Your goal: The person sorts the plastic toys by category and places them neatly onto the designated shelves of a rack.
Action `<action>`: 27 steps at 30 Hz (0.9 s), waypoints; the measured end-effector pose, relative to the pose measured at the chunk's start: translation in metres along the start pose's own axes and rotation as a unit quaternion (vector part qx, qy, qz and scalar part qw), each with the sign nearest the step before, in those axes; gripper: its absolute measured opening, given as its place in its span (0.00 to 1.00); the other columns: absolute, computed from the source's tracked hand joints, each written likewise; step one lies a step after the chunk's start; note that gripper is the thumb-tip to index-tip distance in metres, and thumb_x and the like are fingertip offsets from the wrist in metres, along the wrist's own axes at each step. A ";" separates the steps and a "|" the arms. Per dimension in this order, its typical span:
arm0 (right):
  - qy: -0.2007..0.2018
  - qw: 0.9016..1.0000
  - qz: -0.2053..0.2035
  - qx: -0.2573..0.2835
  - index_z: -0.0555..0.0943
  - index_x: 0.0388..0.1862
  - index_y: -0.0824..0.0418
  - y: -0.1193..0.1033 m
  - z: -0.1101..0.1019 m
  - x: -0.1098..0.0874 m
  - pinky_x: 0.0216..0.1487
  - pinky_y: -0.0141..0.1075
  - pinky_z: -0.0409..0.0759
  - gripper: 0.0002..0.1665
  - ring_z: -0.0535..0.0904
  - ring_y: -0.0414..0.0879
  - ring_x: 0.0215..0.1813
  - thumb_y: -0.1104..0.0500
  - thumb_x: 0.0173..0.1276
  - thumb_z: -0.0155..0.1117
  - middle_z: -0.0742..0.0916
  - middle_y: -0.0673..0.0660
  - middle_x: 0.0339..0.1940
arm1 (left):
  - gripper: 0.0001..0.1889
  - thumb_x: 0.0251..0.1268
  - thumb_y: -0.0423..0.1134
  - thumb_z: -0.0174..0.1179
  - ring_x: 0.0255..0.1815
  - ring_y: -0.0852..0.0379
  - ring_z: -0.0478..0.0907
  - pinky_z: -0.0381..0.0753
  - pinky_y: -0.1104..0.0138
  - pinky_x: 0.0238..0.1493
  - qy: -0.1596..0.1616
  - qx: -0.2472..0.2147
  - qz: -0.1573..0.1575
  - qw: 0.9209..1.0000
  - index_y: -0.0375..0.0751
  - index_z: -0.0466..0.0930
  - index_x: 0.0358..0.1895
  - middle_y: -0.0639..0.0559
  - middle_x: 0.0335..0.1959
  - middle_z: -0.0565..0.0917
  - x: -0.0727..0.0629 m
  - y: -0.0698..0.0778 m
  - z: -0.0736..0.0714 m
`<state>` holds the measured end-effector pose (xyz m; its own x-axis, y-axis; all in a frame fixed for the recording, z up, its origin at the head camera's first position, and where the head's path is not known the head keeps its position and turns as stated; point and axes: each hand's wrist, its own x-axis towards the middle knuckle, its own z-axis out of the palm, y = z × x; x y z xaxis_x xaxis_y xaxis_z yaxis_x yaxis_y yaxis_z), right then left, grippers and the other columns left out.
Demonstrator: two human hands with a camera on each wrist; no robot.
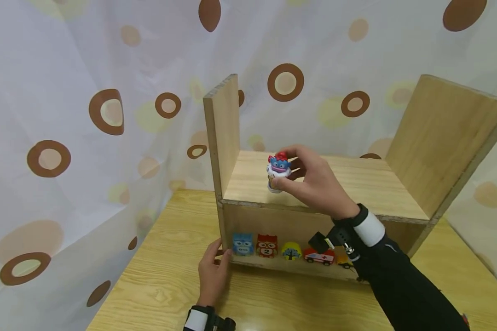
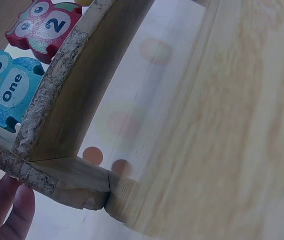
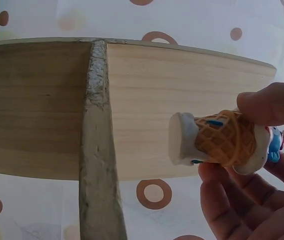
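My right hand pinches a small toy figurine upright between thumb and fingers, over the upper board of a wooden shelf. The figurine has a blue face, a red top and a white collar; its waffle-cone body and white base show in the right wrist view. At the shelf's lower left corner, my left hand grips the side panel, thumb at the front inner edge and fingers round the outside. Beside that thumb stands a blue owl toy marked "One".
Along the lower level, a red owl marked 2, a yellow tree piece, a red and white ambulance and a yellow vehicle follow in a row. Tall side panels rise at both ends. The shelf stands on a wooden table before a patterned sheet.
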<state>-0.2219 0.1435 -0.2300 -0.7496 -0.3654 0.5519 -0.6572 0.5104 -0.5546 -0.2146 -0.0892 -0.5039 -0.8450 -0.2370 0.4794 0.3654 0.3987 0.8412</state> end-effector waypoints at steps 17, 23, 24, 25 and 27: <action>-0.060 0.998 0.016 0.008 0.72 0.62 0.67 -0.005 0.037 0.029 0.54 0.46 0.84 0.30 0.84 0.55 0.53 0.64 0.61 0.71 0.83 0.63 0.55 | 0.19 0.68 0.34 0.62 0.43 0.50 0.85 0.83 0.70 0.34 0.004 -0.003 0.030 1.000 0.47 0.79 0.61 0.46 0.54 0.84 0.001 -0.005 0.002; -0.073 0.997 0.032 0.005 0.72 0.63 0.65 -0.001 0.045 0.031 0.55 0.45 0.84 0.30 0.83 0.53 0.55 0.62 0.63 0.70 0.82 0.61 0.57 | 0.19 0.68 0.34 0.63 0.44 0.51 0.85 0.83 0.70 0.35 0.001 -0.001 0.026 1.000 0.48 0.80 0.60 0.47 0.55 0.84 0.003 -0.005 0.002; -0.077 0.996 0.033 0.005 0.72 0.63 0.65 -0.001 0.046 0.032 0.55 0.45 0.84 0.30 0.82 0.53 0.55 0.62 0.63 0.70 0.82 0.61 0.57 | 0.19 0.68 0.34 0.62 0.44 0.51 0.85 0.83 0.70 0.35 0.000 -0.001 0.023 1.000 0.49 0.80 0.60 0.48 0.55 0.84 0.003 -0.005 0.002; -0.081 0.996 0.035 0.006 0.71 0.64 0.64 0.000 0.046 0.032 0.55 0.45 0.84 0.31 0.82 0.53 0.56 0.62 0.64 0.69 0.82 0.61 0.57 | 0.19 0.68 0.34 0.62 0.44 0.51 0.85 0.83 0.70 0.36 -0.002 -0.001 0.021 1.000 0.49 0.80 0.60 0.48 0.55 0.84 0.003 -0.005 0.002; -0.088 0.995 0.035 0.006 0.70 0.65 0.64 -0.001 0.047 0.031 0.54 0.45 0.84 0.31 0.82 0.54 0.56 0.61 0.64 0.69 0.81 0.61 0.57 | 0.19 0.68 0.35 0.62 0.45 0.51 0.85 0.83 0.70 0.36 -0.004 -0.003 0.018 1.000 0.50 0.79 0.61 0.49 0.56 0.84 0.003 -0.005 0.001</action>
<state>-0.2487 0.0947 -0.2419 -0.7955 -0.4602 0.3942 -0.6024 0.5306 -0.5962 -0.2191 -0.0904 -0.5067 -0.8351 -0.2150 0.5064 0.3970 0.4017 0.8252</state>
